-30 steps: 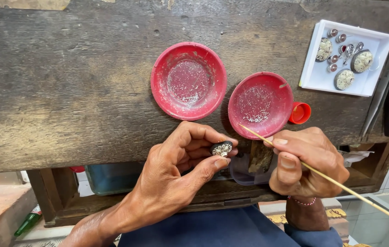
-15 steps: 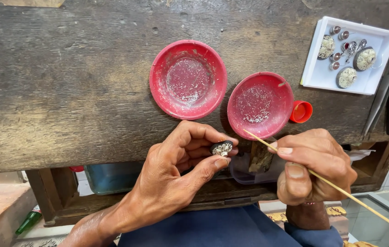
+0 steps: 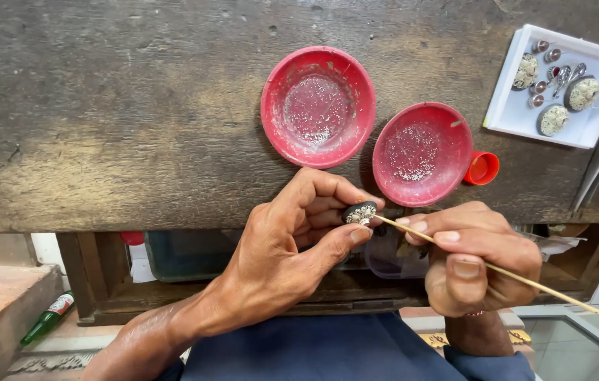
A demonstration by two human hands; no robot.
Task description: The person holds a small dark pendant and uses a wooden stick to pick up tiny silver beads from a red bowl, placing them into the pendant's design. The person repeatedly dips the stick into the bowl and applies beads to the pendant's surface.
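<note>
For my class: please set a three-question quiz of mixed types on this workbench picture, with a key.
1. True or false: the left hand pinches a small dark oval piece with pale studs.
2. What does the right hand hold? A) a thin wooden stick B) a hammer C) a brush
3. How many round red plastic dishes lie on the worn wooden bench?

Key: 1 true; 2 A; 3 two.
</note>
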